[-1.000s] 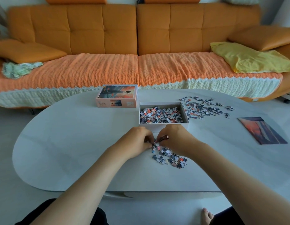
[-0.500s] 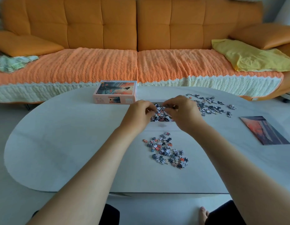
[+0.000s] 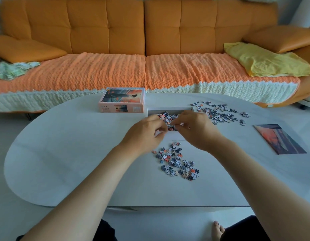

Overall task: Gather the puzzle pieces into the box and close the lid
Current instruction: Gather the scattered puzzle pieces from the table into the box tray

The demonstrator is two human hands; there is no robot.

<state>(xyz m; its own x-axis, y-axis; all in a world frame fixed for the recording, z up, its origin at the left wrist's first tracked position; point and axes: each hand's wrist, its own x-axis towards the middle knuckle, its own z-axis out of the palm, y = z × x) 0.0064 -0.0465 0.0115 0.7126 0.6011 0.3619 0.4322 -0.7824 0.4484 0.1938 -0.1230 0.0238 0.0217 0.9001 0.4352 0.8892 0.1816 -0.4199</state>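
The open white box point(image 3: 169, 109) sits mid-table with several puzzle pieces point(image 3: 168, 117) inside. Both hands hover over its near edge. My left hand point(image 3: 143, 134) has its fingers curled; I cannot see whether pieces are in them. The fingertips of my right hand point(image 3: 197, 131) pinch a few small pieces above the box. A loose pile of pieces point(image 3: 176, 161) lies on the table in front of the box, below my hands. A second spread of pieces point(image 3: 220, 113) lies to the right of the box. The pink picture lid point(image 3: 122, 101) stands to the left of the box.
A printed picture card point(image 3: 279, 139) lies flat at the table's right. The white oval table point(image 3: 72, 153) ends close to my knees. An orange sofa point(image 3: 143, 32) runs behind it, with a yellow cloth point(image 3: 265, 61) at the right. My bare foot point(image 3: 217, 231) shows below the table.
Both hands scooped pieces from the near pile, lifted them over the box, and have now drawn slightly apart above its near edge. The near pile is smaller.
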